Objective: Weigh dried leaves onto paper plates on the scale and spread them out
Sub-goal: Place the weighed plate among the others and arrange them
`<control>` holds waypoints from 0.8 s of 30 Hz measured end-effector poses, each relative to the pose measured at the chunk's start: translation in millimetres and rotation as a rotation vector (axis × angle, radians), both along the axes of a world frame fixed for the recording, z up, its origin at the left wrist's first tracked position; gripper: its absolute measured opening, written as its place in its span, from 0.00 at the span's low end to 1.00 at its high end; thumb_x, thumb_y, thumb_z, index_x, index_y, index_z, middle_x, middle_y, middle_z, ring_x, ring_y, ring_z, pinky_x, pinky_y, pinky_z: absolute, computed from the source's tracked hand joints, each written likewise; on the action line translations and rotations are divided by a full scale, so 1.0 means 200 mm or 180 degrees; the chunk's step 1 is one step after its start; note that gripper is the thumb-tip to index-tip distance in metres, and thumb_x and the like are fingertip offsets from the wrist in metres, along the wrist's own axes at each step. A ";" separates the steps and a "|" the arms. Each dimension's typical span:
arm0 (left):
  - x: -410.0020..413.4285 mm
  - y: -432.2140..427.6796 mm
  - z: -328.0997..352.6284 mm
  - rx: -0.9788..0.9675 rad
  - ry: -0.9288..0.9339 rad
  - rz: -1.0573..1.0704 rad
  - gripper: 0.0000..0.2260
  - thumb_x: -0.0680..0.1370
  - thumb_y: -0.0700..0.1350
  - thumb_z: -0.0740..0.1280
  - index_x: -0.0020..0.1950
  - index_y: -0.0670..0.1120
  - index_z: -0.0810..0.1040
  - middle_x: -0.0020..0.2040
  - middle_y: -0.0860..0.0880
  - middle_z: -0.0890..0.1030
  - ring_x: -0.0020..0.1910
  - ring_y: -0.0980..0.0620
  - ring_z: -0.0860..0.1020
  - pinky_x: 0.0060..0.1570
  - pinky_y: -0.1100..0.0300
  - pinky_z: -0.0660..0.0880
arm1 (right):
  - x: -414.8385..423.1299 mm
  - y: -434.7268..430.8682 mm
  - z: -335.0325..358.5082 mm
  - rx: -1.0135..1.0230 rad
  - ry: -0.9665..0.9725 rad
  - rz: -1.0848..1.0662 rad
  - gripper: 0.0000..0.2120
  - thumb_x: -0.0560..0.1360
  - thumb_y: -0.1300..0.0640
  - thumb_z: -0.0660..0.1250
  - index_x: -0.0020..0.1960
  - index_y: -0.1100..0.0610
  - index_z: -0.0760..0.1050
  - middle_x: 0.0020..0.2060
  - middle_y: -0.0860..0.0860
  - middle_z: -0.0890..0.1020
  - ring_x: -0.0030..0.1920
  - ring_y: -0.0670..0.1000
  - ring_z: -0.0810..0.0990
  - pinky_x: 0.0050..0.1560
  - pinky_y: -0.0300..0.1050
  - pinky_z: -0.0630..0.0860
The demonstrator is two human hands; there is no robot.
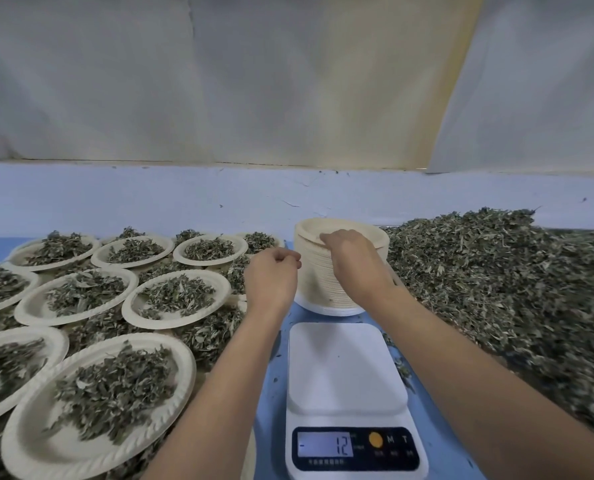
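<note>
In the left half of the frame, round cream paper plates heaped with dried green leaves are lying overlapped on the blue table; we judge they are packed so to save room. Left of centre, our left hand is hovering beside the tall stack of empty cream paper plates, its fingers curled inward; we cannot tell whether they are pinching anything. Probably it is being placed there to steady the stack. Our right hand is reaching over the stack's top, its fingers bending over the near rim of the uppermost plate and gripping it, we think to peel it off. Below, the white digital kitchen scale is standing with a bare platform, waiting for that plate. At the right, the big loose heap of dried green leaves is lying close to the scale, for a short reach.
</note>
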State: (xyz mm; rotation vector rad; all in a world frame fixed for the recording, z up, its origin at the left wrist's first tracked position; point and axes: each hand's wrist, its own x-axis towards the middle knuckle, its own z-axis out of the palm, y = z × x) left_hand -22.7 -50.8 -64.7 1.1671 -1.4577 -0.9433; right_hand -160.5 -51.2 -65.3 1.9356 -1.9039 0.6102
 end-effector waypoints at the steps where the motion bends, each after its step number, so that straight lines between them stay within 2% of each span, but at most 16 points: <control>1: 0.00 0.00 0.00 -0.0005 0.0011 0.0024 0.11 0.77 0.36 0.59 0.47 0.44 0.80 0.45 0.47 0.83 0.51 0.48 0.80 0.57 0.54 0.74 | 0.00 0.01 0.00 -0.0102 -0.0018 0.0033 0.24 0.75 0.72 0.55 0.69 0.61 0.68 0.61 0.57 0.76 0.61 0.57 0.71 0.60 0.49 0.68; 3: -0.01 -0.01 0.02 0.0043 0.0220 0.0052 0.11 0.78 0.37 0.58 0.42 0.46 0.78 0.43 0.47 0.82 0.50 0.48 0.80 0.54 0.53 0.76 | 0.02 0.04 0.01 -0.0308 -0.0084 0.0206 0.24 0.75 0.73 0.56 0.70 0.62 0.69 0.61 0.58 0.76 0.62 0.58 0.71 0.60 0.49 0.68; 4: -0.01 -0.01 0.04 0.0125 0.0435 0.0045 0.11 0.78 0.38 0.58 0.39 0.47 0.76 0.42 0.47 0.82 0.48 0.48 0.80 0.50 0.54 0.77 | 0.04 0.06 0.02 -0.0456 -0.0037 0.0351 0.24 0.74 0.74 0.58 0.68 0.63 0.70 0.60 0.59 0.78 0.60 0.59 0.73 0.58 0.50 0.70; 6: 0.00 0.00 0.07 0.0318 0.0858 0.0038 0.11 0.80 0.42 0.61 0.38 0.48 0.75 0.40 0.47 0.81 0.41 0.48 0.81 0.37 0.59 0.76 | 0.08 0.14 0.03 -0.0842 0.0124 0.0720 0.22 0.66 0.77 0.67 0.59 0.68 0.77 0.49 0.62 0.82 0.49 0.62 0.80 0.47 0.49 0.77; 8: 0.02 0.02 0.09 0.0453 0.1102 0.0147 0.11 0.79 0.46 0.65 0.37 0.45 0.75 0.35 0.47 0.80 0.33 0.51 0.81 0.32 0.60 0.73 | 0.12 0.22 0.01 -0.1099 0.0208 0.0909 0.22 0.58 0.79 0.73 0.52 0.69 0.80 0.42 0.61 0.83 0.40 0.61 0.82 0.37 0.47 0.79; 9: 0.03 0.03 0.09 0.0513 0.1211 0.0216 0.11 0.78 0.45 0.66 0.37 0.44 0.75 0.32 0.47 0.78 0.29 0.53 0.79 0.30 0.61 0.72 | 0.14 0.26 -0.01 -0.1099 0.0242 0.0998 0.23 0.58 0.78 0.74 0.52 0.69 0.80 0.42 0.60 0.83 0.39 0.60 0.82 0.37 0.47 0.80; 10: 0.05 0.05 0.08 0.0579 0.1282 0.0256 0.10 0.77 0.43 0.67 0.37 0.43 0.75 0.30 0.47 0.77 0.24 0.55 0.77 0.27 0.63 0.70 | 0.15 0.30 -0.02 -0.1072 0.0274 0.1064 0.21 0.60 0.77 0.73 0.52 0.68 0.81 0.42 0.59 0.84 0.40 0.60 0.82 0.40 0.48 0.80; 12: 0.08 0.10 0.07 0.0682 0.1230 0.0248 0.08 0.77 0.39 0.68 0.37 0.41 0.76 0.28 0.46 0.75 0.21 0.54 0.71 0.24 0.66 0.68 | 0.17 0.37 -0.05 -0.0933 0.0122 0.1063 0.15 0.69 0.68 0.69 0.55 0.62 0.81 0.45 0.55 0.84 0.47 0.57 0.82 0.58 0.49 0.74; 13: 0.10 0.13 0.05 0.0708 0.1124 0.0240 0.08 0.76 0.39 0.68 0.37 0.41 0.76 0.28 0.45 0.74 0.21 0.54 0.69 0.24 0.65 0.68 | 0.17 0.41 -0.06 -0.0798 -0.0149 0.0953 0.14 0.72 0.60 0.66 0.57 0.59 0.81 0.49 0.52 0.84 0.53 0.54 0.80 0.67 0.48 0.66; 15: 0.13 0.19 0.02 0.0728 0.0950 0.0254 0.08 0.76 0.38 0.68 0.36 0.41 0.77 0.28 0.45 0.74 0.23 0.53 0.67 0.26 0.64 0.66 | 0.14 0.45 -0.05 -0.0652 -0.0923 0.0619 0.20 0.75 0.50 0.60 0.65 0.54 0.76 0.63 0.48 0.77 0.68 0.50 0.69 0.73 0.46 0.50; 17: 0.16 0.25 -0.03 0.0784 0.0879 0.0171 0.08 0.75 0.37 0.68 0.36 0.42 0.78 0.28 0.45 0.74 0.22 0.53 0.66 0.29 0.63 0.66 | 0.09 0.48 -0.04 -0.0674 -0.1881 0.0294 0.23 0.79 0.50 0.60 0.73 0.54 0.66 0.74 0.47 0.63 0.75 0.47 0.56 0.74 0.43 0.45; 18: 0.17 0.28 -0.05 0.0819 0.0841 0.0106 0.09 0.75 0.37 0.68 0.35 0.43 0.78 0.28 0.44 0.74 0.22 0.53 0.66 0.30 0.62 0.66 | 0.07 0.49 -0.03 -0.0556 -0.2467 0.0183 0.24 0.80 0.52 0.60 0.74 0.54 0.62 0.75 0.48 0.60 0.74 0.46 0.55 0.72 0.39 0.47; 20: 0.19 0.31 -0.10 0.0878 0.0762 0.0002 0.14 0.75 0.35 0.67 0.31 0.48 0.78 0.29 0.44 0.74 0.22 0.52 0.64 0.31 0.61 0.64 | 0.03 0.52 -0.05 -0.0183 -0.3498 0.0157 0.21 0.80 0.55 0.58 0.73 0.57 0.65 0.73 0.51 0.66 0.67 0.47 0.66 0.63 0.35 0.59; 22: 0.20 0.31 -0.15 0.0895 0.0624 -0.0072 0.21 0.74 0.34 0.67 0.24 0.51 0.78 0.30 0.44 0.74 0.24 0.51 0.64 0.33 0.58 0.65 | 0.01 0.54 -0.10 0.0061 -0.3938 0.0105 0.12 0.80 0.56 0.58 0.60 0.56 0.75 0.64 0.53 0.76 0.60 0.54 0.74 0.62 0.44 0.66; 24: 0.21 0.32 -0.18 0.0934 0.0462 -0.0125 0.24 0.74 0.34 0.66 0.20 0.53 0.78 0.31 0.43 0.74 0.25 0.50 0.65 0.36 0.56 0.67 | 0.02 0.55 -0.14 0.0085 -0.4173 0.0043 0.09 0.79 0.57 0.58 0.47 0.56 0.76 0.57 0.55 0.79 0.59 0.58 0.76 0.65 0.55 0.69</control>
